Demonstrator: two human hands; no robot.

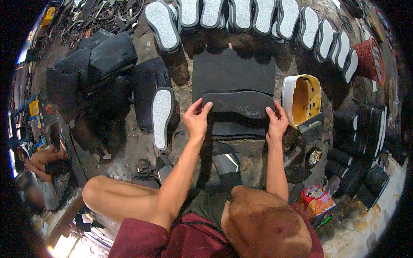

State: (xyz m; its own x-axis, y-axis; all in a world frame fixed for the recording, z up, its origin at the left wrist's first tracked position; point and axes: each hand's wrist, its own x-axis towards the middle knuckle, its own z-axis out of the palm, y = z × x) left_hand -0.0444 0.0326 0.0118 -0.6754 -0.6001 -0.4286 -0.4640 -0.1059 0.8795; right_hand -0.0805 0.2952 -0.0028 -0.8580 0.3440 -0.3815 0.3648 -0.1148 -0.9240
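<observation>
Both of my hands hold a black shoe sole (238, 102) crosswise in front of me, its long side running left to right. My left hand (196, 120) pinches one end between thumb and fingers, and my right hand (277, 122) pinches the other. Light smudges mark its upper face. Beneath and behind it lie flat black sheets (232, 69). To the left of my left hand, a single sole with a white textured top (162, 116) rests on the ground. A cream tub (289, 96) with amber glue-like residue inside lies tipped on its side, just right of my right hand.
White-topped soles (211, 13) form an arc along the far side, ending near a red basket (368, 62). Black sheet material (92, 64) is heaped at left. Stacked black soles (361, 129) stand at right, near a small dish (315, 157). Another person (45, 172) sits at far left.
</observation>
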